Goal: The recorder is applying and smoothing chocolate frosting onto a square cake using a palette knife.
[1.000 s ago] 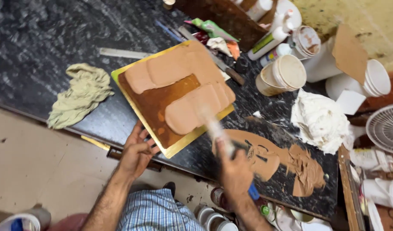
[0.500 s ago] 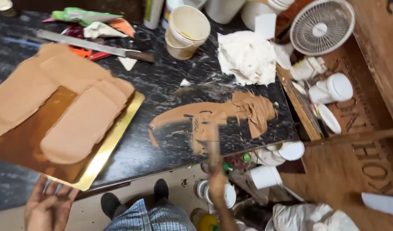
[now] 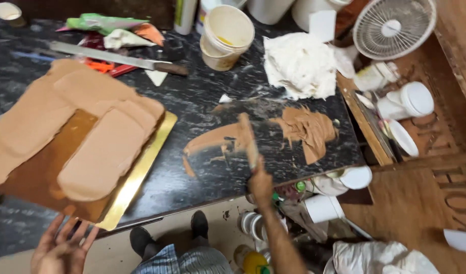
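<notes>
My right hand (image 3: 261, 183) grips a flat spatula (image 3: 247, 138), its blade coated in brown icing and resting on a smear of brown icing (image 3: 273, 133) spread across the dark marble counter (image 3: 202, 101). My left hand (image 3: 60, 249) hangs open, palm up, just below the near corner of a gold cake board (image 3: 136, 180). On that board lies a shaped cake (image 3: 85, 132) covered in the same light brown icing, with a bare brown gap between its parts.
A long knife (image 3: 116, 57), crumpled wrappers (image 3: 113, 28) and a cream bucket (image 3: 227, 35) sit at the back. A heap of white icing (image 3: 299, 63), a small fan (image 3: 392, 25) and white tubs (image 3: 408, 99) are at right. Containers (image 3: 321, 208) stand on the floor.
The view has swung right and down. My right hand with the spatula moved from the cake to the icing smear on the counter. My left hand dropped off the board's edge.
</notes>
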